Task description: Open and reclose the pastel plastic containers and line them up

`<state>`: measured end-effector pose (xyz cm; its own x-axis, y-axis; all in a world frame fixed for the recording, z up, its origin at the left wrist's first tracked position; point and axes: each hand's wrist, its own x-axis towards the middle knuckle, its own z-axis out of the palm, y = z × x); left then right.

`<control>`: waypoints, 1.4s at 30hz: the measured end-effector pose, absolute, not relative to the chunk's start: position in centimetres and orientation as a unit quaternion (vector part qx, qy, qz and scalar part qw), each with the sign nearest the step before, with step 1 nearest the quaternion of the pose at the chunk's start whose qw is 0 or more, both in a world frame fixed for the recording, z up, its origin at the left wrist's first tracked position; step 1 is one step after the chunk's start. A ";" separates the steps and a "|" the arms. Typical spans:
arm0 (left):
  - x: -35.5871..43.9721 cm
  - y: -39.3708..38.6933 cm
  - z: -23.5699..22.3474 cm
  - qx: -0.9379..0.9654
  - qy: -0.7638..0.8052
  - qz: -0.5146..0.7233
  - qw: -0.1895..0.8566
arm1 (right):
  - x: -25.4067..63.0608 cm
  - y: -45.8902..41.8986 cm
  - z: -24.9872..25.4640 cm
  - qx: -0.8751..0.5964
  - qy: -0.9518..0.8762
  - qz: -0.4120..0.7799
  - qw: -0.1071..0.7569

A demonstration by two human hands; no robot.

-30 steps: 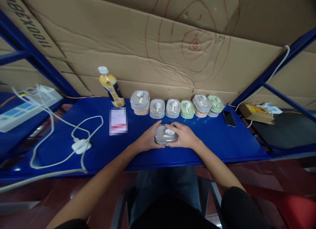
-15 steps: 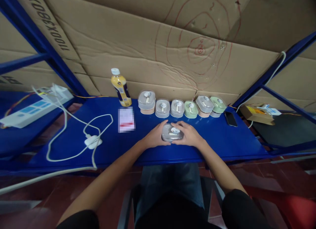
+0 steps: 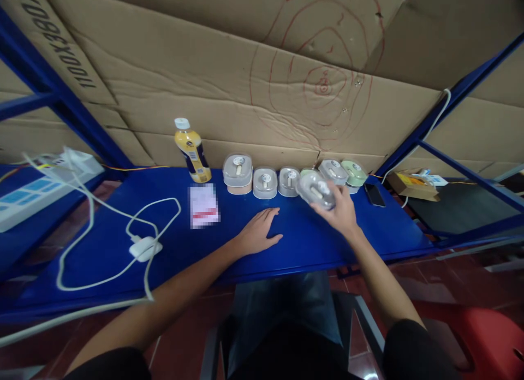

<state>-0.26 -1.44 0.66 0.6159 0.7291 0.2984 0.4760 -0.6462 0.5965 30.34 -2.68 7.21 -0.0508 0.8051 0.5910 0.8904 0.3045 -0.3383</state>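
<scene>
My right hand (image 3: 341,209) grips a grey lidded container (image 3: 316,190) by its right side and holds it tilted over the row at the back. It hides most of a green container (image 3: 306,171) behind it. My left hand (image 3: 257,232) rests on the blue table with thumb and fingers apart, holding nothing. Along the back stand a grey container stacked on a peach one (image 3: 238,171), two single grey containers (image 3: 265,182) (image 3: 288,181), another grey-topped stack (image 3: 333,171) and a green-topped stack (image 3: 354,173). Each visible lid has a round sticker and a pale tab.
A yellow drink bottle (image 3: 192,153) stands at the back left, with a blurred-out card (image 3: 203,205) in front. A white charger (image 3: 145,249) with looping cable lies left. A phone (image 3: 374,195) lies right. Beyond are a power strip (image 3: 49,189) and an open carton (image 3: 413,188).
My left hand has let go of the grey container. My right hand has lifted it from the table's front, carrying it right and back toward the row.
</scene>
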 end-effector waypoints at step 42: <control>-2.7 -0.7 2.3 0.801 0.353 0.402 0.268 | 18.8 -5.1 4.0 -0.583 -0.775 0.015 0.244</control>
<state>-2.69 -0.67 2.28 0.4274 0.7815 0.4545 0.3507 -0.6067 0.7134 18.79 -5.13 3.96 -0.2017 0.9107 0.3606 0.8963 0.3200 -0.3069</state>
